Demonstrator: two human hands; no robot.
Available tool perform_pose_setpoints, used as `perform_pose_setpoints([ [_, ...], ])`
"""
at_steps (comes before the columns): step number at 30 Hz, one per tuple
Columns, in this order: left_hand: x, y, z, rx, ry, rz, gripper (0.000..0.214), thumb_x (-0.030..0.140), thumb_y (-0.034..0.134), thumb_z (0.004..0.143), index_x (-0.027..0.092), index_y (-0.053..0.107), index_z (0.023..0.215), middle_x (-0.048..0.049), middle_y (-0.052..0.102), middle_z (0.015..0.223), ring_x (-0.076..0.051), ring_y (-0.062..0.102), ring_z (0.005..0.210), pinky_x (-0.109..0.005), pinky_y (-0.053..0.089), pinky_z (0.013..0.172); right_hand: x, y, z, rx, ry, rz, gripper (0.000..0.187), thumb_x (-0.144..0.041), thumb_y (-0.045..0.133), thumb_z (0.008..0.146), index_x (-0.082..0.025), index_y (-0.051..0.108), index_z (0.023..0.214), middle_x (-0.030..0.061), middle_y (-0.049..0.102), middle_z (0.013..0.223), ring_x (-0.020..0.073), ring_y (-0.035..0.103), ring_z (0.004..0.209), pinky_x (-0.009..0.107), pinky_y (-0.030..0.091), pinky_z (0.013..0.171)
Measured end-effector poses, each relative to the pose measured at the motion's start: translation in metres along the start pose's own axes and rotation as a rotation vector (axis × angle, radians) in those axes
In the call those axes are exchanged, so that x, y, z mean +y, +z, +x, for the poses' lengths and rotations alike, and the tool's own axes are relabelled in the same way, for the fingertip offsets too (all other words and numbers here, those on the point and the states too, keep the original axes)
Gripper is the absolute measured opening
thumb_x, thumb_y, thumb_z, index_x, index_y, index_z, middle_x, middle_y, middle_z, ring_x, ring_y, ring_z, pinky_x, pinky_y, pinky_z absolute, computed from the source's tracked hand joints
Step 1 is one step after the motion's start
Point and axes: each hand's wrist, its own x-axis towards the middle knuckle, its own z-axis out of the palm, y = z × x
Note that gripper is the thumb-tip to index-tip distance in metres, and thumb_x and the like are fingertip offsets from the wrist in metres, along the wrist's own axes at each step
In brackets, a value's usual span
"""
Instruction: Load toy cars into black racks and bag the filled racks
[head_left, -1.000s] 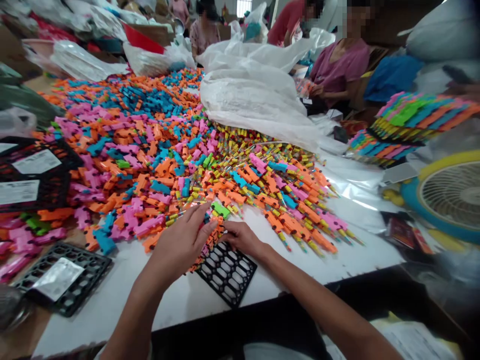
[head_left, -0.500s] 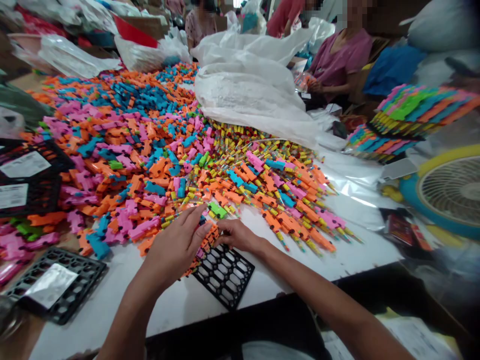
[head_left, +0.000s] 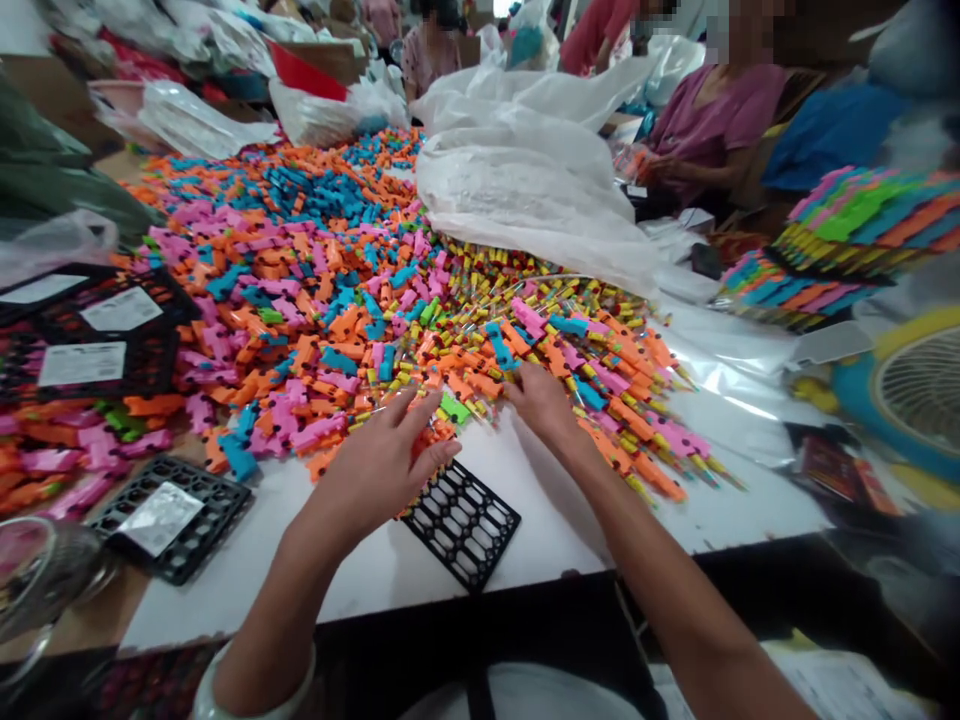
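Observation:
My left hand [head_left: 379,462] lies flat with fingers stretched over a row of orange toy pieces [head_left: 433,432] set in the far end of a black grid tray [head_left: 466,527] on the white table. My right hand [head_left: 541,402] is further out to the right, at the near edge of the big heap of orange, pink and blue toy pieces [head_left: 300,290]. Its fingertips curl down among orange pieces and yellow-capped tubes [head_left: 525,300], and what they pinch is hidden.
A second black tray with a plastic packet [head_left: 171,512] lies left; labelled black trays [head_left: 97,335] are stacked beyond. A white plastic sack [head_left: 525,190] lies behind the heap. Filled trays [head_left: 847,240] and a fan [head_left: 904,385] stand right. A person in purple [head_left: 712,120] works across the table.
My right hand has left the tray's edge and moved forward and right into the heap. My left hand stays on the tray. The view has shifted slightly.

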Motion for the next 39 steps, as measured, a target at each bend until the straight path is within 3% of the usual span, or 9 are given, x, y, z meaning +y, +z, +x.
perform_pose_setpoints([
  [2,0.002,0.002,0.001,0.003,-0.020,0.021,0.057,0.059,0.030,0.091,0.032,0.035,0.141,-0.0068,0.040,0.148,-0.027,0.046,0.130,-0.042,0.048,0.098,-0.002,0.009,-0.030,-0.080,-0.021,0.339,0.014,-0.033,0.052,0.090,-0.019,0.051,0.085,0.0037,0.067,0.073,0.0165,0.064,0.065,0.027,0.048,0.063],
  [5,0.003,0.006,0.007,0.033,-0.028,0.032,0.052,0.053,0.027,0.093,0.032,0.038,0.139,-0.0053,0.045,0.144,-0.025,0.048,0.127,-0.039,0.050,0.094,-0.013,0.030,-0.080,-0.382,-0.013,0.920,0.020,-0.039,0.058,0.084,-0.021,0.050,0.087,-0.0013,0.065,0.063,0.0157,0.064,0.054,0.027,0.051,0.055],
  [9,0.002,0.008,0.015,0.054,-0.008,0.046,0.052,0.050,0.027,0.093,0.026,0.040,0.137,-0.0073,0.048,0.141,-0.025,0.051,0.123,-0.039,0.047,0.098,-0.032,0.061,-0.115,-0.584,0.013,1.131,0.022,-0.037,0.066,0.077,-0.021,0.054,0.084,-0.0047,0.061,0.057,0.0138,0.060,0.049,0.024,0.049,0.048],
  [17,0.000,0.011,0.012,0.077,0.015,0.047,0.051,0.050,0.025,0.094,0.027,0.038,0.138,-0.0067,0.048,0.140,-0.024,0.050,0.124,-0.039,0.046,0.098,-0.038,0.064,-0.113,-0.508,-0.214,0.763,0.006,-0.024,0.058,0.085,-0.021,0.057,0.080,-0.0043,0.059,0.062,0.0106,0.058,0.049,0.020,0.043,0.049],
  [23,-0.002,0.012,0.013,0.093,0.029,0.036,0.053,0.052,0.025,0.094,0.027,0.038,0.138,-0.0071,0.048,0.140,-0.024,0.051,0.123,-0.039,0.046,0.099,-0.049,0.078,-0.123,-0.294,-0.464,0.245,0.013,-0.024,0.054,0.089,-0.019,0.059,0.100,0.0098,0.068,0.094,0.0216,0.065,0.079,0.028,0.046,0.064],
  [27,-0.004,0.013,0.015,0.096,0.023,0.050,0.053,0.052,0.026,0.094,0.026,0.040,0.138,-0.0088,0.046,0.143,-0.026,0.049,0.125,-0.040,0.047,0.098,-0.046,0.081,-0.123,-0.323,-0.508,0.277,0.016,-0.027,0.054,0.090,-0.021,0.058,0.104,0.0068,0.068,0.096,0.0204,0.065,0.081,0.027,0.047,0.067],
  [31,-0.006,0.013,0.015,0.076,0.017,0.050,0.055,0.054,0.025,0.093,0.028,0.039,0.139,-0.0070,0.044,0.145,-0.026,0.048,0.127,-0.042,0.046,0.101,-0.005,0.048,-0.105,-0.114,-0.312,0.401,0.019,-0.026,0.049,0.093,-0.025,0.057,0.110,0.0032,0.065,0.101,0.0161,0.063,0.081,0.025,0.049,0.069],
  [34,-0.007,0.012,0.015,0.058,0.016,0.050,0.057,0.056,0.023,0.093,0.028,0.036,0.140,-0.0063,0.043,0.147,-0.027,0.048,0.128,-0.045,0.045,0.102,0.040,0.006,-0.079,0.148,0.020,-0.009,0.026,-0.020,0.039,0.095,-0.022,0.061,0.109,0.0091,0.060,0.113,0.0200,0.060,0.094,0.029,0.047,0.075],
  [39,-0.006,0.008,0.013,0.126,0.043,0.107,0.065,0.060,0.023,0.091,0.022,0.033,0.143,-0.0127,0.032,0.153,-0.031,0.039,0.135,-0.052,0.038,0.107,0.079,-0.032,-0.039,0.040,0.105,-0.301,0.021,-0.018,0.049,0.089,-0.019,0.068,0.095,0.0093,0.062,0.100,0.0205,0.060,0.087,0.027,0.042,0.069],
])
